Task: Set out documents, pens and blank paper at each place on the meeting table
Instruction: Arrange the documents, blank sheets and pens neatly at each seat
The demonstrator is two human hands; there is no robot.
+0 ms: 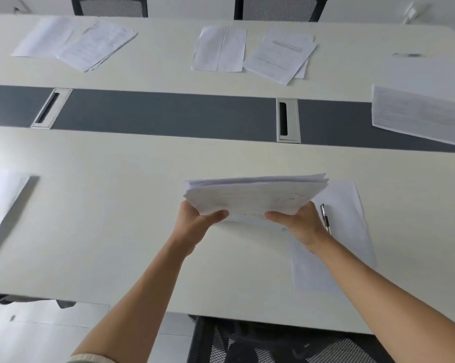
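Presently both hands — left hand (198, 221), right hand (298, 222) — grip a document stack (255, 196) by its near edge, held above the table (116, 218) beside blank paper (352, 218) and pen (325, 218) — likely squaring sheets.

fingers (192, 205): under stack (255, 195) | pen (325, 217): part-hidden | printed text: unreadable

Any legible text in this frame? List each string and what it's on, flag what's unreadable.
No readable text in this frame.
Stack of documents held by left hand and right hand: faint print, too blurred.
Printed sheet at right edge: dense lines, too small.
Far document pile: dark banded header, illegible.
Far left papers: faint print, illegible.
Pen: no marking visible.
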